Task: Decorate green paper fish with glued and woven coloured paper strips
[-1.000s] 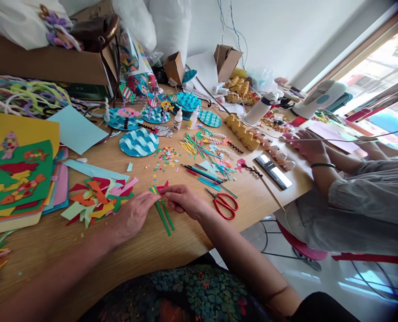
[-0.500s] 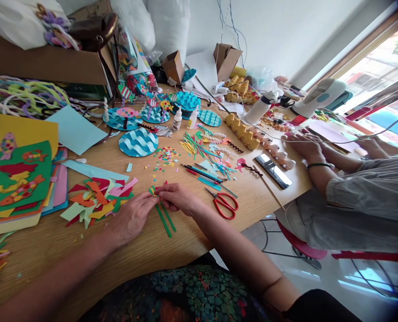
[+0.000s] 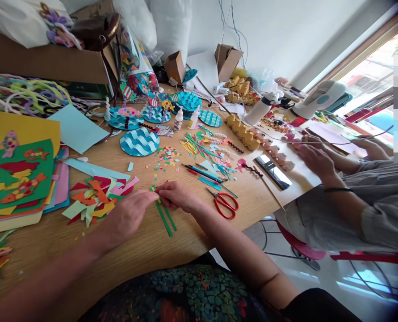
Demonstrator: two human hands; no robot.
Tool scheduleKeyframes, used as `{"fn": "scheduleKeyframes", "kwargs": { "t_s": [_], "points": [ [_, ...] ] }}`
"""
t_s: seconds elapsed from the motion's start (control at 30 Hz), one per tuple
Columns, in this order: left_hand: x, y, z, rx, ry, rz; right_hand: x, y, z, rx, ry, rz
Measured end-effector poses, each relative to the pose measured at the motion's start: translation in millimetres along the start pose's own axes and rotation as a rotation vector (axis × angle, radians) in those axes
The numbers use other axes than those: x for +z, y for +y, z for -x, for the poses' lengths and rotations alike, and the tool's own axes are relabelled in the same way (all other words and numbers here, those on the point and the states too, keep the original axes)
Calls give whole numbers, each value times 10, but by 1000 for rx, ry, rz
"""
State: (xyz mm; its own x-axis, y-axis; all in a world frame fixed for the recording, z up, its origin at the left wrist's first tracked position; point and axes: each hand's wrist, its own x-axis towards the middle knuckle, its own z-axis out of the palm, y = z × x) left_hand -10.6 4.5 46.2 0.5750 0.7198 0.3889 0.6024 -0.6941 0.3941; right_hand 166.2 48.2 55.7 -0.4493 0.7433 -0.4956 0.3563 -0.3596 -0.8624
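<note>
While the left hand (image 3: 130, 217) and the right hand (image 3: 178, 197) come close together near the front of the wooden tabletop (image 3: 185, 243), a pair of green paper strips (image 3: 165, 220) lies flat beneath and just below their fingertips, the lower ends running side by side toward the person. The left hand keeps its fingers together, their tips at the upper end of the strips; whether they pinch anything cannot be told. On the other side, the right hand curls its fingers inward over the same end, hiding whatever may be between thumb and fingers, so its grip cannot be told either.

Left of the strips spreads a heap of coloured paper scraps (image 3: 96, 197) in red, orange, yellow and pale green. Red-handled scissors (image 3: 232, 208) lie to the right of the right hand, with several pencils (image 3: 203, 173) just beyond. Farther back are scattered paper dots (image 3: 167, 155), a blue wave-patterned disc (image 3: 139, 142) and two small glue bottles (image 3: 178, 120). Toward the right, a smartphone (image 3: 273, 172) lies between a thin wooden stick (image 3: 272, 193) and a row of egg-carton cups (image 3: 275, 150), near a co-worker's hand (image 3: 316, 157).
</note>
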Motion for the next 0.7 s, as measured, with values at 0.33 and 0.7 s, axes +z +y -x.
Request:
{"fn": "scheduleKeyframes", "kwargs": {
  "t_s": [0.33,0.7],
  "points": [
    [24,-258,-512,-498,-215,397,22,5,25,9,0,-67],
    [74,-351,-541,-512,-336,396,23,71,261,89,0,-168]
  ]
}}
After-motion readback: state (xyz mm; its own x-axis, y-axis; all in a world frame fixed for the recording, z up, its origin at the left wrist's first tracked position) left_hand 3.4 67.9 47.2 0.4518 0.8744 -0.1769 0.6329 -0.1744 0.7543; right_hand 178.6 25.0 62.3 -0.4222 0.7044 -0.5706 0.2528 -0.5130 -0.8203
